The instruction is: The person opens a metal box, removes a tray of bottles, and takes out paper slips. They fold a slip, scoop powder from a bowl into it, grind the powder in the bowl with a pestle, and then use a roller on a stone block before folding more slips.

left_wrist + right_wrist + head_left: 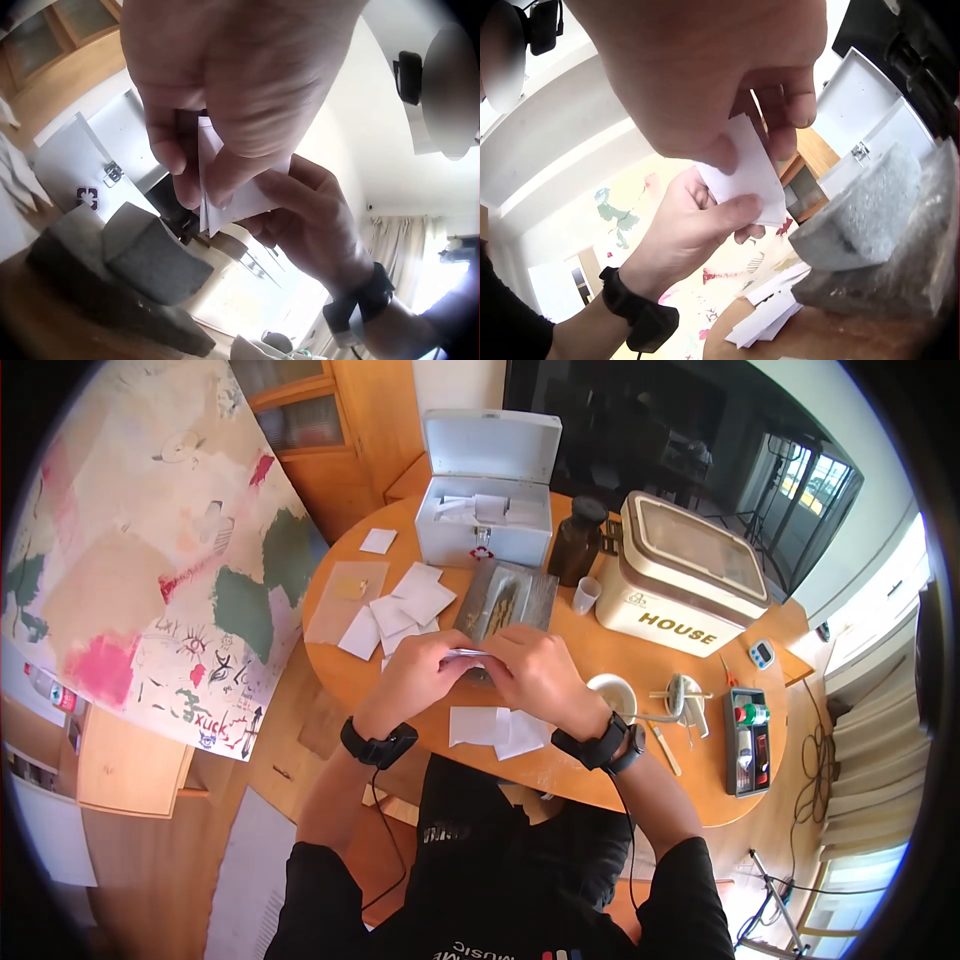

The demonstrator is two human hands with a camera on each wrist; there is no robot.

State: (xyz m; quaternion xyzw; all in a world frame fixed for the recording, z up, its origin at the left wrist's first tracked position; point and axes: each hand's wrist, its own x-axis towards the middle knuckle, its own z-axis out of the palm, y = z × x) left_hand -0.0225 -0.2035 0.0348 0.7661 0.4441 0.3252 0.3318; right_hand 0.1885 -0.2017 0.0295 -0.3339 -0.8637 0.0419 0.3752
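Above the table, my left hand (415, 668) and right hand (540, 668) meet and pinch a small folded white paper (466, 652) between thumbs and fingers. In the left wrist view the folded paper (247, 196) stands on edge, its layers showing at one side. The right wrist view shows the left thumb pressed on the face of the paper (744, 169). Just beyond the hands lies a grey stone trough (545, 592) holding brown strips. White paper sheets (497, 730) lie on the table below the hands, and several more sheets (418, 600) overlap to the left.
A white metal box (483, 547) with its lid up holds white papers at the back. Beside it stand a dark jar (578, 545), a small cup (587, 596) and a cream bin (680, 615). At right are a white bowl (612, 695), a timer (762, 653) and a grey tray (737, 785).
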